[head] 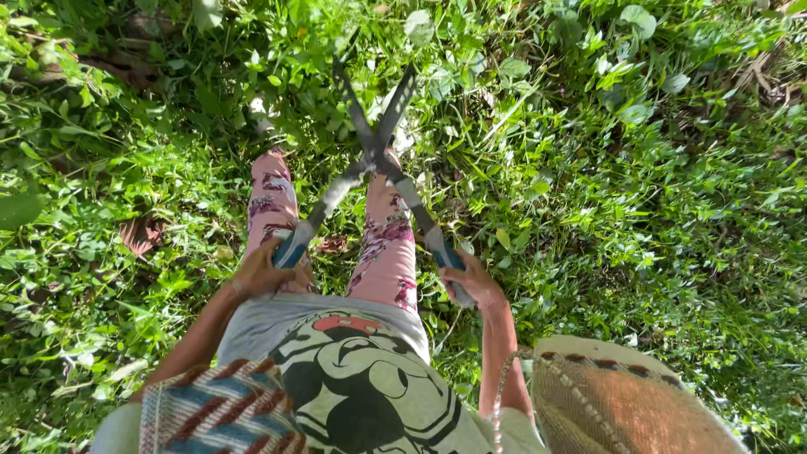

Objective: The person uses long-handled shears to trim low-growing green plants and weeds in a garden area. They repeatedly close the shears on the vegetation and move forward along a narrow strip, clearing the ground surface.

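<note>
I look straight down my body at a pair of long-bladed garden shears [375, 151] held out in front of me. My left hand [262, 271] grips the left blue-ended handle. The right handle is gripped by my right hand [473, 282]. The two dark blades are spread apart in a V over the leafy weeds [471, 92]. Below the shears I see my legs in pink flowered trousers [382, 252] and a grey printed shirt [353, 370].
Dense green grass and broad-leaved weeds [656, 193] cover the ground all around. A brown dead leaf [141, 234] lies at the left. A striped woven strap [214, 412] hangs at my left side and a woven straw bag [618, 408] at my right.
</note>
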